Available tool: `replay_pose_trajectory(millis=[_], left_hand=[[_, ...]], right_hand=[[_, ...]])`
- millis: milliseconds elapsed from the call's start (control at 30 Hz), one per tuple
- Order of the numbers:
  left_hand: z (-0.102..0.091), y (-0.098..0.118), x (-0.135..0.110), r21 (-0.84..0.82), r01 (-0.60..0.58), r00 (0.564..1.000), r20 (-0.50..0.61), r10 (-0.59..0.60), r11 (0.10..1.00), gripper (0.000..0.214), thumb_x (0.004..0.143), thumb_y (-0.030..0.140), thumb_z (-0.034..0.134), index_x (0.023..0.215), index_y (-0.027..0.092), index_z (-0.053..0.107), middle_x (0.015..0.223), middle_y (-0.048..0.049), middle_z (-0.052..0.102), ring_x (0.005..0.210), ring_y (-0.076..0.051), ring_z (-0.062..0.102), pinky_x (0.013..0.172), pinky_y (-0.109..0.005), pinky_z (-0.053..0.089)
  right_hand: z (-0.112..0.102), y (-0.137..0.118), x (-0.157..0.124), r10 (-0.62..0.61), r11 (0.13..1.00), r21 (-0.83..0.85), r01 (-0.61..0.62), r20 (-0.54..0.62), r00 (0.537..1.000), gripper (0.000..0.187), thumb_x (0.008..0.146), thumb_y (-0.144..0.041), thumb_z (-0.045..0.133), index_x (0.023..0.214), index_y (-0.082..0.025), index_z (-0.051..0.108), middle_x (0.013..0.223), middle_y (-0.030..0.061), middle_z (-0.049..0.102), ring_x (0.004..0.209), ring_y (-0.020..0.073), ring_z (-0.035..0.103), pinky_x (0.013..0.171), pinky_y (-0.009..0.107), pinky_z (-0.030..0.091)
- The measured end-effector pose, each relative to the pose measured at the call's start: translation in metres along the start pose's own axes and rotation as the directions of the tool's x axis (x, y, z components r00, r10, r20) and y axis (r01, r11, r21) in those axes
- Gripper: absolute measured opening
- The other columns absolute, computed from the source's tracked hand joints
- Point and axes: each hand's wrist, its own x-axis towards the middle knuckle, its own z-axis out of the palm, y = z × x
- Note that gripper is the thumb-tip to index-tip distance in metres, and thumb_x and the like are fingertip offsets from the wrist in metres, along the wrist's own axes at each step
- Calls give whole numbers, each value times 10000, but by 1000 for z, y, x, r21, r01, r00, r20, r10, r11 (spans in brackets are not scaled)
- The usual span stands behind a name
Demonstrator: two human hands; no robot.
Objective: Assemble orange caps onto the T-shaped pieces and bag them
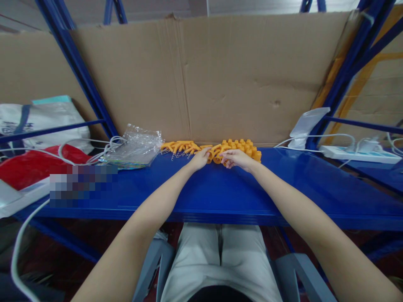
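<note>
Both my arms reach forward over a blue shelf board point(220, 193). My left hand point(201, 158) is closed, its fingers pinching a small orange plastic piece point(216, 158) at the near edge of a pile. My right hand point(236, 158) is closed on the same orange piece from the other side. Behind my right hand lies a heap of orange pieces point(244, 147). To the left of my left hand lies a row of orange pieces with small metal chains point(180, 147).
A clear plastic bag point(134, 147) lies left of the orange pieces. White cables point(78, 147), a red bag point(28, 167) and a white bag point(44, 121) sit at the left. A white power strip point(359, 155) with plugs lies at the right. Cardboard point(220, 75) walls the back.
</note>
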Motion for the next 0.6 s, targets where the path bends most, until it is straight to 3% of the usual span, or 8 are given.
replay_pose_trajectory(millis=[100, 167, 233, 333, 400, 467, 533, 600], left_hand=[[-3, -3, 0, -37, 25, 999, -27, -26, 999, 398, 874, 108, 465, 1203, 192, 674, 1215, -94, 727, 1139, -214, 679, 1019, -395, 533], [-5, -1, -1, -63, 124, 992, -2, -124, 990, 385, 888, 122, 485, 1221, 195, 664, 1076, -84, 754, 894, -198, 741, 838, -352, 607], [-7, 1, -2, -89, 250, 968, 34, -248, 964, 376, 917, 156, 494, 1261, 194, 642, 934, -63, 746, 658, -162, 720, 634, -290, 602], [-9, 3, -2, -121, 322, 946, 73, -315, 939, 414, 930, 150, 452, 1310, 182, 614, 854, -52, 730, 576, -140, 691, 524, -239, 554], [-9, 3, -2, -107, 300, 953, 85, -292, 948, 457, 894, 121, 444, 1310, 179, 624, 864, -58, 748, 632, -152, 707, 576, -260, 579], [-10, 1, -1, -58, 243, 969, 60, -240, 968, 474, 831, 93, 469, 1248, 180, 676, 948, -73, 773, 785, -187, 733, 732, -317, 609], [-10, -2, 1, -9, 172, 985, 18, -172, 985, 459, 776, 72, 479, 1141, 180, 734, 1069, -83, 774, 986, -221, 719, 911, -357, 577], [-8, -6, 3, 27, 97, 995, -1, -97, 995, 429, 748, 79, 471, 1043, 183, 766, 1097, -72, 774, 1081, -235, 691, 983, -364, 543]], right_hand=[[-4, 5, 6, -57, 998, -3, 57, -32, 998, 110, 920, -169, 574, 896, -173, 681, 753, 41, 686, 527, 89, 553, 513, 232, 490], [-8, 9, 12, -99, 995, -21, 98, -64, 993, 87, 904, -208, 604, 914, -185, 687, 788, 50, 683, 544, 97, 551, 522, 257, 505], [-11, 14, 17, -130, 991, -48, 125, -122, 984, 82, 881, -217, 627, 924, -189, 691, 846, 67, 686, 565, 106, 556, 534, 281, 515], [-13, 18, 23, -150, 984, -125, 126, -209, 966, 116, 863, -178, 614, 939, -180, 702, 907, 89, 692, 616, 127, 582, 589, 323, 541], [-13, 21, 26, -181, 968, -214, 130, -239, 954, 145, 863, -177, 601, 950, -179, 716, 909, 94, 697, 696, 165, 622, 671, 379, 571], [-14, 24, 30, -250, 932, -323, 165, -244, 937, 158, 854, -172, 601, 938, -181, 734, 935, 97, 710, 835, 213, 660, 810, 452, 576], [-14, 27, 32, -322, 876, -434, 209, -206, 924, 169, 831, -142, 614, 922, -185, 749, 1001, 98, 728, 985, 248, 666, 963, 503, 527], [-13, 30, 33, -361, 814, -529, 241, -136, 922, 197, 811, -118, 635, 943, -193, 761, 1078, 101, 735, 1095, 273, 653, 1062, 522, 461]])
